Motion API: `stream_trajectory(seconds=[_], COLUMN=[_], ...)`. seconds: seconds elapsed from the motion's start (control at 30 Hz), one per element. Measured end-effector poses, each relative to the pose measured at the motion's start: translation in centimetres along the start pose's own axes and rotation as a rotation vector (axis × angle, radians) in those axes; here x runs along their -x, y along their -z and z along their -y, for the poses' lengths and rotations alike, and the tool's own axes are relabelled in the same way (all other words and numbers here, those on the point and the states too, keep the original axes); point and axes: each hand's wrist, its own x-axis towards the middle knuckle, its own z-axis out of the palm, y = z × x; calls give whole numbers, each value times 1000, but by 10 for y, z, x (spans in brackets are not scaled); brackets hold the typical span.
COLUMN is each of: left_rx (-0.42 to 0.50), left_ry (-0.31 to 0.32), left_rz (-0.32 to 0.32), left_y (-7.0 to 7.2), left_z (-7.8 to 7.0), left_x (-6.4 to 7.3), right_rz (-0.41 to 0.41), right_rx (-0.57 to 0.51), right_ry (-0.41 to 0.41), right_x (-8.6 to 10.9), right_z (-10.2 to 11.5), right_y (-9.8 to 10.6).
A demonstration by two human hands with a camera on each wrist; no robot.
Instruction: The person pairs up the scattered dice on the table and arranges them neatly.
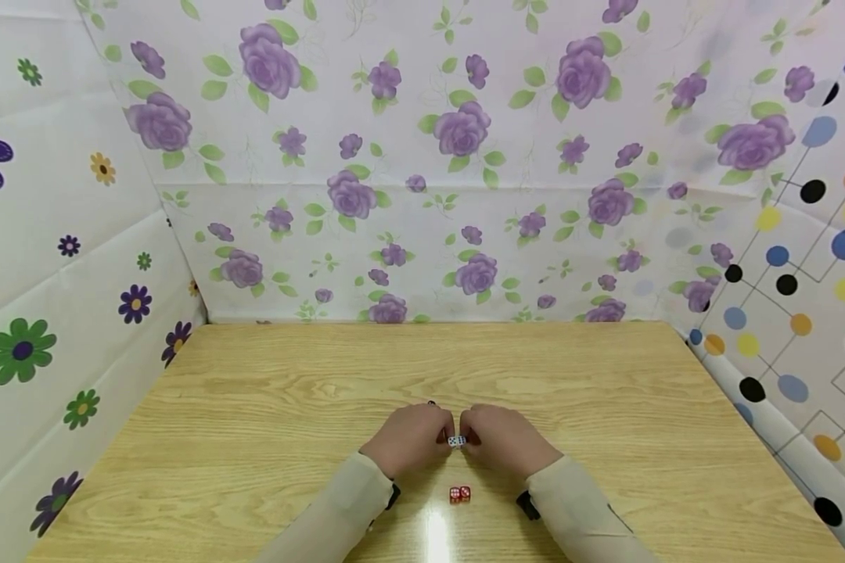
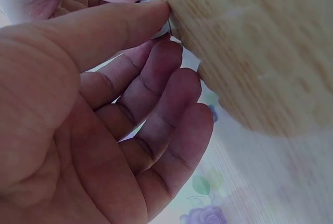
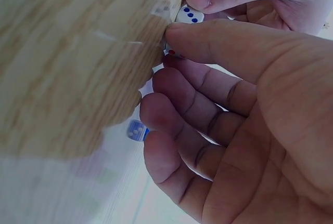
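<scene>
Two white dice sit side by side between my hands over the wooden table. My left hand [image 1: 414,439] pinches the left white die [image 1: 453,441] between thumb and fingertips. The right white die [image 1: 462,440] is pinched the same way by my right hand [image 1: 505,440]. In the right wrist view the left hand's die shows three blue pips, and red pips show on the die [image 3: 174,51] under my right thumb. The fingers hide much of both dice. Nearer to me, a pair of red dice [image 1: 460,493] rests on the table between my forearms.
The wooden table [image 1: 282,407] runs back to a flowered cloth [image 1: 408,188], with patterned cloths at both sides. A blue die [image 3: 136,130] lies beyond the right fingertips. Some small dark thing [image 1: 431,403] peeks out past the left hand.
</scene>
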Motion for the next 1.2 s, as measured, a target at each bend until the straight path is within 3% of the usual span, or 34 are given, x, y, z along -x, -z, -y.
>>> stream_trajectory(seconds=[0.4,0.63,0.87,1.2], left_rx=[17,38,52,21], left_ry=[-4,14,31,94], left_rz=[-4,12,-7,-106], left_y=[3,5,13,23], left_z=[-2,0,5,18], left_x=[2,3,4,5], right_rz=[15,61,7,-84], right_rx=[-29,-79,-58,-53], right_ry=[-13,-65,-156,-219], right_x=[0,2,4,2], right_z=[-1,-9,-20,-26], right_y=[-1,6,19,23])
